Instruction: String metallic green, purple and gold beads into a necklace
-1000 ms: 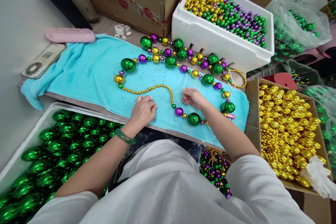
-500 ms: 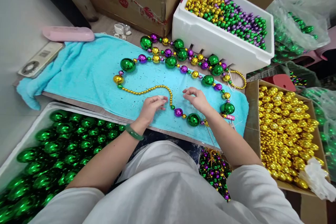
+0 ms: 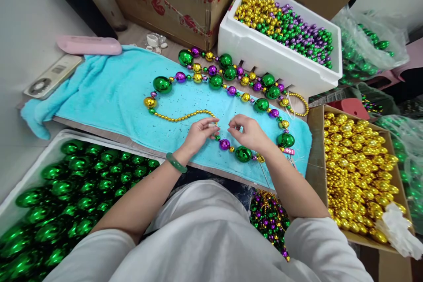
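Observation:
A bead necklace (image 3: 216,82) of large green, purple and gold beads lies in a loop on a turquoise towel (image 3: 109,88). Its thin gold bead strand (image 3: 178,119) curves across the towel to my left hand (image 3: 200,135). The fingers of that hand are pinched beside the strand's right end, partly covering it; what they hold is too small to name. Facing it across a small gap, my right hand (image 3: 247,132) has thumb and forefinger pressed together, contents also unclear. A large green bead (image 3: 243,153) and a purple bead (image 3: 224,144) lie just below.
A white foam box (image 3: 274,53) of small beads stands at the back, beside a cardboard box (image 3: 178,4). Green beads fill a tray (image 3: 29,169) at left; a carton (image 3: 316,158) of gold beads is at right. A pink case (image 3: 89,46) lies at the towel's far left.
My left hand has moved slightly right and up, over the end of the gold strand. My right hand's fingers have turned toward it, and the gap between the hands is smaller.

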Available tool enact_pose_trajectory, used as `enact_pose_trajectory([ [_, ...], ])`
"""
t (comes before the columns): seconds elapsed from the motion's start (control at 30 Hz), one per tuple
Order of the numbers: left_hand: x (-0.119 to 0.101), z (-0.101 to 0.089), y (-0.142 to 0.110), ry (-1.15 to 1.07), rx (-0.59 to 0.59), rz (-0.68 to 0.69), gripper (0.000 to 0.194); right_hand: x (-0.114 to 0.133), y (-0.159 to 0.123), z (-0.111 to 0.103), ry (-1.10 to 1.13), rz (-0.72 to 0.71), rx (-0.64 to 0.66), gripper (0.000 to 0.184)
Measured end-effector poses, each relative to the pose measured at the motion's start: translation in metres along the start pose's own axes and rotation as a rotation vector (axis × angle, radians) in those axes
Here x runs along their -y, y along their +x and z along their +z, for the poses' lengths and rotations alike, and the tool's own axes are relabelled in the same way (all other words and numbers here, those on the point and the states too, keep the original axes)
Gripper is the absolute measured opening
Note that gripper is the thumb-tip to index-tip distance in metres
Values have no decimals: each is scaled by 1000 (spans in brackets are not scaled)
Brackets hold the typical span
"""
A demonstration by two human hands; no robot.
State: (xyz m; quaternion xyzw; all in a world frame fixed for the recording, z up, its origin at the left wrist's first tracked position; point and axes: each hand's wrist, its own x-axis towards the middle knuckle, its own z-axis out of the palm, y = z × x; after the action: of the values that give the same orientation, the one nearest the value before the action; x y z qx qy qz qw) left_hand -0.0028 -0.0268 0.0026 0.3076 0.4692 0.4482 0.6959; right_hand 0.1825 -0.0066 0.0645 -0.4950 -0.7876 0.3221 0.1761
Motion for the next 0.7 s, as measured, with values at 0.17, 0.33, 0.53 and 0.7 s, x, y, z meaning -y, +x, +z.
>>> enact_pose_trajectory([
  [0.17, -2, 1, 1, 276, -21, 78, 35, 14, 9, -5, -213, 0, 64, 7],
  [0.33, -2, 3, 2, 500, 21, 161, 23, 33, 23, -7, -373, 8, 140, 13],
  [0.53, -3, 2, 7, 395, 44, 140, 16, 25, 48, -4, -134, 44, 218, 10],
  [0.7, -3, -4, 10, 225, 55, 53, 23, 0, 56, -3, 224, 245, 311, 23],
])
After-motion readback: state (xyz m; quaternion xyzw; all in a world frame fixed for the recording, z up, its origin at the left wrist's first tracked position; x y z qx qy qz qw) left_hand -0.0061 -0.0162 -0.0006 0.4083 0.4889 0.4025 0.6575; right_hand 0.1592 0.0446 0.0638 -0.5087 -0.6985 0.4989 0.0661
